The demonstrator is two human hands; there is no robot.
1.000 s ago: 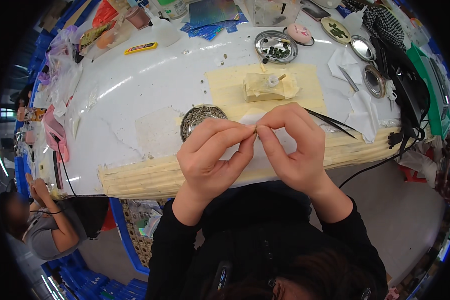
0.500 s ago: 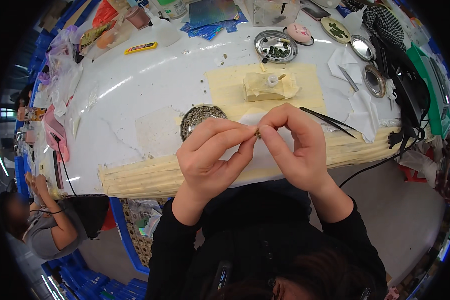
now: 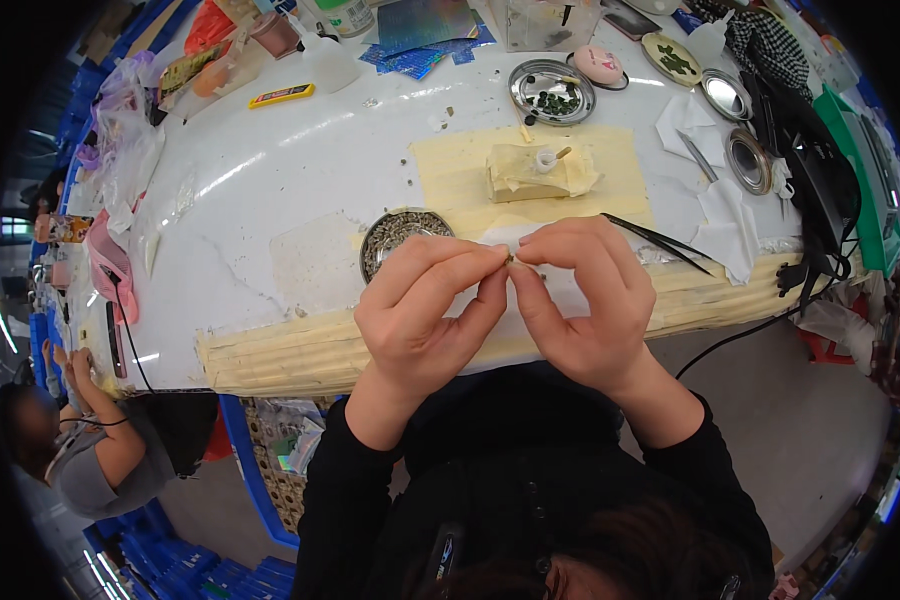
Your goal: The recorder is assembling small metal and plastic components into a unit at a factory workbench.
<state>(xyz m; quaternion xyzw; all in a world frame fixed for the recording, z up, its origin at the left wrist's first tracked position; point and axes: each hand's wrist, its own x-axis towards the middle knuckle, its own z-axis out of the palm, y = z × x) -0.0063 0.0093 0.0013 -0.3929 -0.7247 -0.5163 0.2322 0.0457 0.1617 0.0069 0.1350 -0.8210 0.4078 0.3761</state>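
Observation:
My left hand [image 3: 420, 315] is closed, thumb and forefinger pinching a tiny dark, brownish piece [image 3: 511, 259] above the near table edge. Its exact kind is too small to make out. Beside it, my right hand [image 3: 595, 315] has its thumb tip against or very near the piece, while the forefinger is raised with a gap to the thumb. Behind my left hand, partly covered by it, sits a round metal dish [image 3: 367, 250] of small greyish bits. White paper or cloth [image 3: 500, 330] lies beneath both hands. Black tweezers [image 3: 660, 242] rest beyond my right hand.
A tape-covered block [image 3: 515, 185] holding a small white cup [image 3: 545, 160] stands ahead. Farther back are a metal plate [image 3: 518, 98] with dark green pieces and a yellow cutter [image 3: 282, 95]. Metal lids and a green bin [image 3: 850, 150] are at right. Another person [image 3: 110, 450] works at left.
My right forefinger has lifted away from its thumb, opening a gap. The tiny piece has shifted slightly left and down, still at my left fingertips.

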